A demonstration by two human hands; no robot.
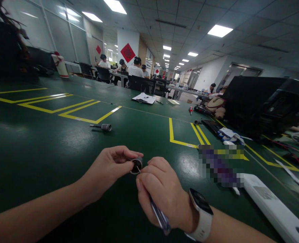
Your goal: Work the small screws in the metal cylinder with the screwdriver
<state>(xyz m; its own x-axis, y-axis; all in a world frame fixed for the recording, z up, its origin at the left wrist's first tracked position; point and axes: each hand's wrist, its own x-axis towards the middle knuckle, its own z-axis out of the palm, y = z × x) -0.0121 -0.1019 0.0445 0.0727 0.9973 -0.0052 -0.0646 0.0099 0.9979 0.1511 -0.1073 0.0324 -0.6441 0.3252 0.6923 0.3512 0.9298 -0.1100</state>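
Note:
My left hand (112, 165) is closed, with thumb and fingers pinching a small hollow metal cylinder (140, 161) whose open end faces me. In my right hand (159, 185) is a slim screwdriver (160, 216); its see-through handle sticks out below the palm. The thin metal tip reaches into the mouth of the cylinder, but what it touches inside is too small to make out. Both hands are above the green table, fingertips almost meeting. Beyond my left hand lies a metal cylinder with a thin dark shaft (105, 127).
Yellow tape outlines (96, 120) mark the green table (139, 135). To the right lie a long white device (268, 199), a blurred-out patch and gloves (230, 135). Farther back are a clipboard (143, 98), a red screwdriver (190, 110) and a black monitor (255, 104). People sit at distant desks.

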